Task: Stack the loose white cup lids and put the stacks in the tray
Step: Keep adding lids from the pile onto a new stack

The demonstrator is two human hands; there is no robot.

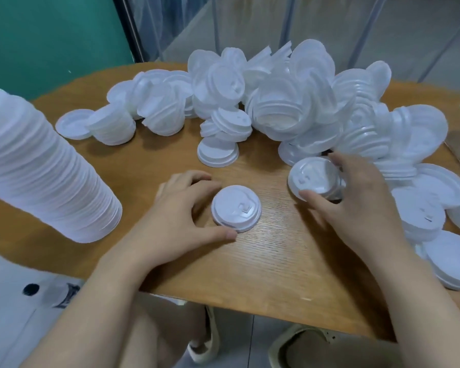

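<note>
Small stack point(236, 212): stood on the wooden table point(263, 261), near its front edge.
Left hand point(181, 208): thumb and fingers curled around the small stack, probably to steady it for the next lid.
Right hand point(356, 197): just right of the small stack, pinching a tilted lid point(314, 179) by its rim.
Loose pile point(276, 102): behind the small stack.
Tall stack point(37, 168): far left, lying tilted.
Tray: not visible.

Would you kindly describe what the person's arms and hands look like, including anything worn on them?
Both forearms are bare as far as the frame shows, with no sleeves in view. The left hand and right hand wear no gloves, rings, watch or bracelets that I can see. Fingernails look short and unpainted.
</note>
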